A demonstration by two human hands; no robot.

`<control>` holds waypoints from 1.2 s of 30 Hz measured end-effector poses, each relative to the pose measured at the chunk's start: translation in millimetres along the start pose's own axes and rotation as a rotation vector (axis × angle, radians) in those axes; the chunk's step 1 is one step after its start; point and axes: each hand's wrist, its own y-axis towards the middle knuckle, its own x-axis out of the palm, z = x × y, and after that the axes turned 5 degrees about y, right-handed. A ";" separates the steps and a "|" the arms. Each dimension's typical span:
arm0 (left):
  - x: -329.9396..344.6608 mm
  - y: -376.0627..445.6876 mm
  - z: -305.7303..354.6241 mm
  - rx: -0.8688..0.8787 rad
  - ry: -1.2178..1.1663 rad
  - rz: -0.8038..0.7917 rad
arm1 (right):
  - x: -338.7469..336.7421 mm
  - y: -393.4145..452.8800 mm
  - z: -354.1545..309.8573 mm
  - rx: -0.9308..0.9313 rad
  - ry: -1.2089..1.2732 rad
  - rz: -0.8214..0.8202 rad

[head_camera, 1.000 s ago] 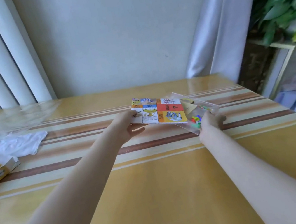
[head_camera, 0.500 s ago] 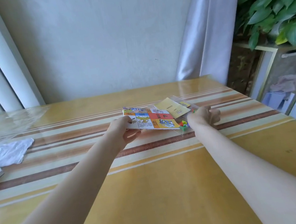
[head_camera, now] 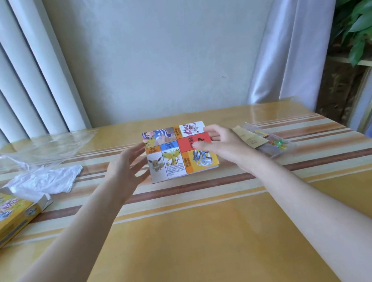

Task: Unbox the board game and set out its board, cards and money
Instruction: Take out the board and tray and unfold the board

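A right hand [head_camera: 223,145] pinches the folded game board [head_camera: 179,151] above the striped counter [head_camera: 195,237]; the left hand [head_camera: 127,169], fingers spread, hovers beside it.

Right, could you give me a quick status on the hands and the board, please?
Left hand open beside folded board. Right hand holds its right edge. Board not unfolded. Clear packet lies right.

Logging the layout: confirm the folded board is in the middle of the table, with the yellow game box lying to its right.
Wrong side. The head view shows the yellow game box at the table's left edge, left of the folded board; the board is in the middle of the table.
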 end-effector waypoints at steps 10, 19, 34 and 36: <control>-11.8 -0.5 7.4 0.321 0.393 0.069 | 9.1 2.7 -19.5 -0.018 0.180 0.099; -4.1 -2.9 24.1 0.438 0.573 0.140 | 12.6 0.0 -25.2 -0.038 0.336 0.087; -22.1 -8.7 45.3 0.119 -0.121 -0.134 | 9.5 2.8 -57.6 -0.097 0.635 0.008; -31.0 -7.5 42.6 0.065 0.012 -0.146 | 9.3 7.0 -53.6 -0.138 0.599 0.012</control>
